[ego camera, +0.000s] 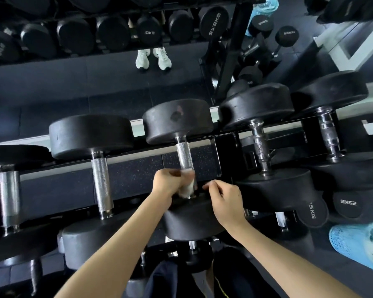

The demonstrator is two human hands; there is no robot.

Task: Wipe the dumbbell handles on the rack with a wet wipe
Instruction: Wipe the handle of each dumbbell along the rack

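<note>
We were in the wiping step itself, working on one dumbbell (177, 119) in the middle of the rack (224, 147). The wet wipe (186, 187) was wrapped on the near end of its knurled handle (184, 155), just above the near head (192, 220). Our left hand (167, 182) was closed round wipe and bar together, with the fingers curled tightly. The far part of the handle, up to the far head, was bare.

Our right hand (225, 201) was just beside the handle on its right side, over the near head. Its fingers were loosely bent, with the thumb and forefinger close to each other, and it seemed to hold nothing. Whether the fingertips touched the rack we could not tell. Both forearms reached forward from the lower edge of the view, and the left wrist was bent a little inward toward the bar.

In our judgement, the next move called for sliding the wipe along the bar toward the far head, with some twisting, so that the knurling got cleaned all around. After that, the handle to the left (101, 183) or the chrome handle to the right (260, 145) could follow. Which handles were already wiped we could not tell.
</note>
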